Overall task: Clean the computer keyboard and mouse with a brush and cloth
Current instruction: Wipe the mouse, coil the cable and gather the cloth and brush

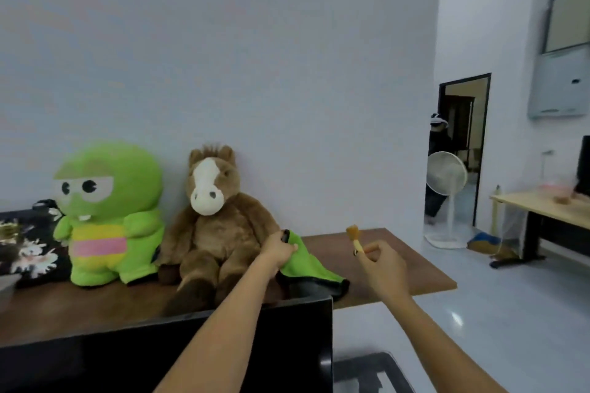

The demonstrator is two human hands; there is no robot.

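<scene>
My left hand (278, 250) grips a green cloth (305, 266) with a dark edge, which hangs down onto the brown desk (424, 268) beside a brown plush horse. My right hand (381, 262) pinches a small brush (355, 238) with a tan tuft, held upright above the desk. Neither keyboard nor mouse can be made out. A black monitor (191, 354) fills the lower left in front of my arms.
A green plush figure (108, 217) and the brown plush horse (214, 220) sit against the wall. A dark floral bag (25, 246) lies at the far left. A standing fan (447, 182), a doorway with a person, and a second table (542, 207) stand to the right.
</scene>
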